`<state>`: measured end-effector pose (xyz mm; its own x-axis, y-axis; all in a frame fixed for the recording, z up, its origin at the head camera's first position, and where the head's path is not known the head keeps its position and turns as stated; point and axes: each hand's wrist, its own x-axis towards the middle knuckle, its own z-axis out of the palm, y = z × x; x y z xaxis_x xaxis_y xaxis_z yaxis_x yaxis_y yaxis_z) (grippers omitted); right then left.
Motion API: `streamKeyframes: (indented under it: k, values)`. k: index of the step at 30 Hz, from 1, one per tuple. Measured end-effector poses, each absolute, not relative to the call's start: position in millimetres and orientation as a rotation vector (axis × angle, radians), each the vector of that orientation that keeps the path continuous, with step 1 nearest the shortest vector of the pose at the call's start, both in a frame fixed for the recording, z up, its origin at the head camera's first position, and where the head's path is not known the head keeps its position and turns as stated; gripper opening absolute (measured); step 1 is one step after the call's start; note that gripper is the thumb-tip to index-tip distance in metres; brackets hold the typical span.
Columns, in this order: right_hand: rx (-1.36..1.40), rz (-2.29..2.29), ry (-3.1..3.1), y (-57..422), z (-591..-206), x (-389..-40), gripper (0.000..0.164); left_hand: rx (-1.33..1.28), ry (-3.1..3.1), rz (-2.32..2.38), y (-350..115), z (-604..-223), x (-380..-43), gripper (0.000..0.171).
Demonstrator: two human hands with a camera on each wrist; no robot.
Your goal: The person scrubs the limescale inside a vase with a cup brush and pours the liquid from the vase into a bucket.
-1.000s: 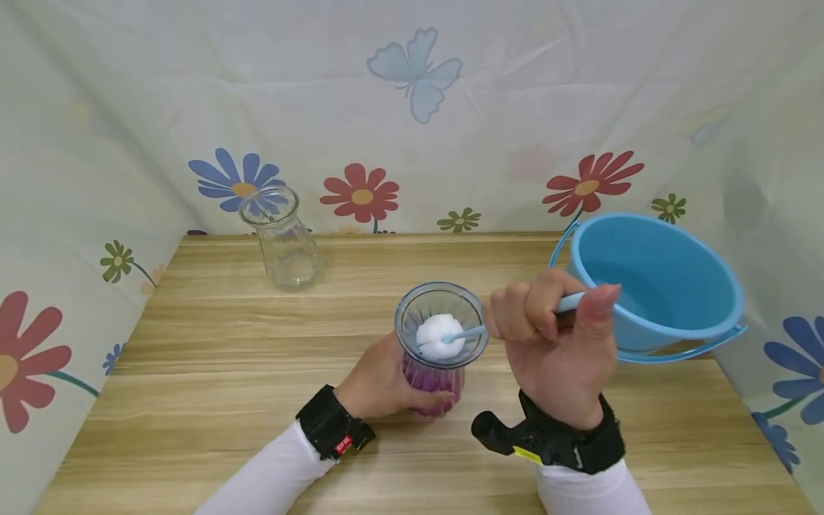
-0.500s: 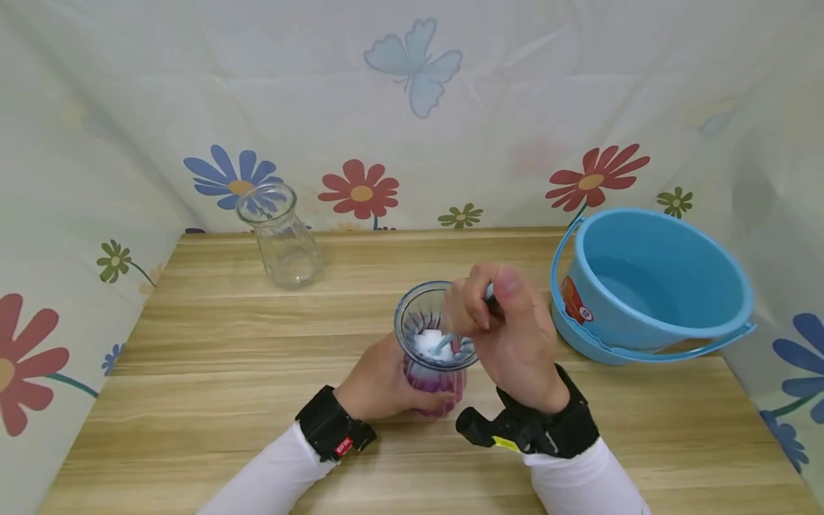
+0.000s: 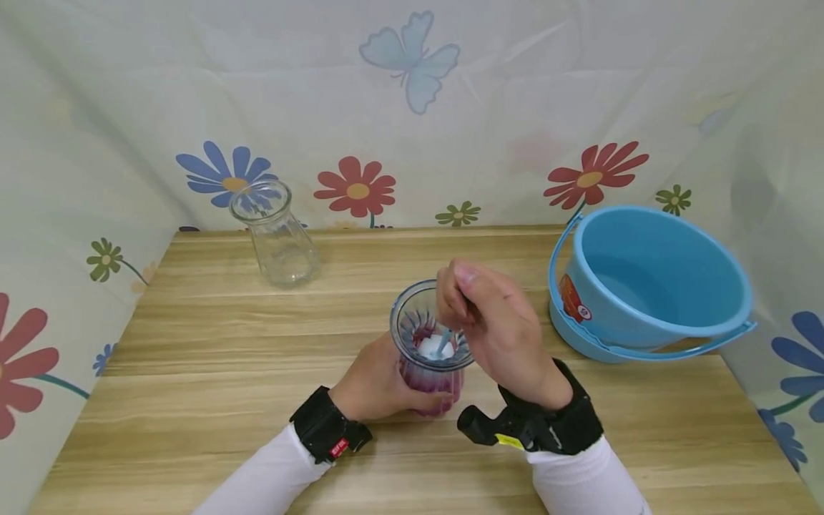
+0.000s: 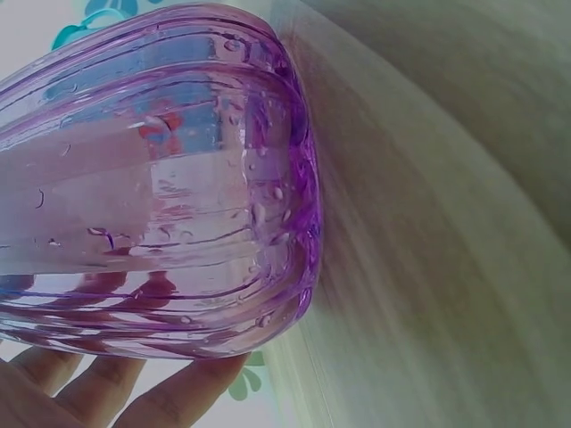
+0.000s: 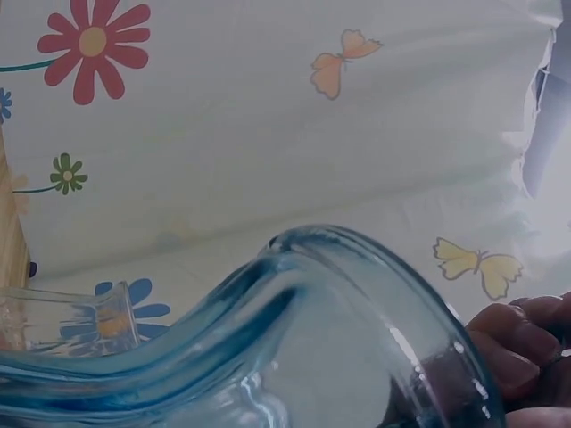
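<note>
A ribbed glass vase (image 3: pixel 434 380), blue at its flared rim and purple below, stands on the wooden table in the head view. My left hand (image 3: pixel 372 383) holds its lower body from the left. My right hand (image 3: pixel 502 325), fingers curled over the rim's right side, grips a bottle brush (image 3: pixel 436 347) by its light blue handle. The brush's white sponge head is down inside the vase; much of the handle is hidden by the hand. Water drops dot the purple glass wall (image 4: pixel 169 201) in the left wrist view. The blue rim (image 5: pixel 357 267) fills the lower right wrist view.
A clear glass vase (image 3: pixel 283 254) stands at the back left of the table (image 3: pixel 193 343). At the right is a light blue bucket (image 3: pixel 595 342), its handle hanging down in front. A flower-printed cloth (image 3: pixel 502 107) closes off the back and sides.
My right hand has moved left and toward the vase, and the sponge head has sunk deeper into it. The left hand keeps its hold on the vase.
</note>
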<state>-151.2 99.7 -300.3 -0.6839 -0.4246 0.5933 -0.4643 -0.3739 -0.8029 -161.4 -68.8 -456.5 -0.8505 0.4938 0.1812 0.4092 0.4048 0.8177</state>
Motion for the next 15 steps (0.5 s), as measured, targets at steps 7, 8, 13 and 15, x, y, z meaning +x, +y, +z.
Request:
streamKeyframes:
  k: [7, 8, 13, 15]
  values:
    - [1.234, 2.264, -1.769, 102.0, -302.6, -150.7, 0.037, 0.808, 2.569, 1.416, -67.6, -455.0, -160.1, 0.088]
    - [1.229, 2.262, -1.776, 102.0, -302.7, -150.5, 0.037, 0.809, 2.572, 1.413, -67.7, -454.3, -159.9, 0.088]
    - [1.228, 2.258, -1.774, 100.7, -303.0, -151.4, 0.038, 0.807, 2.597, 1.404, -69.3, -452.4, -160.5, 0.087]
    - [1.234, 2.256, -1.776, 100.0, -303.1, -152.2, 0.039, 0.803, 2.623, 1.396, -70.5, -453.2, -160.8, 0.086]
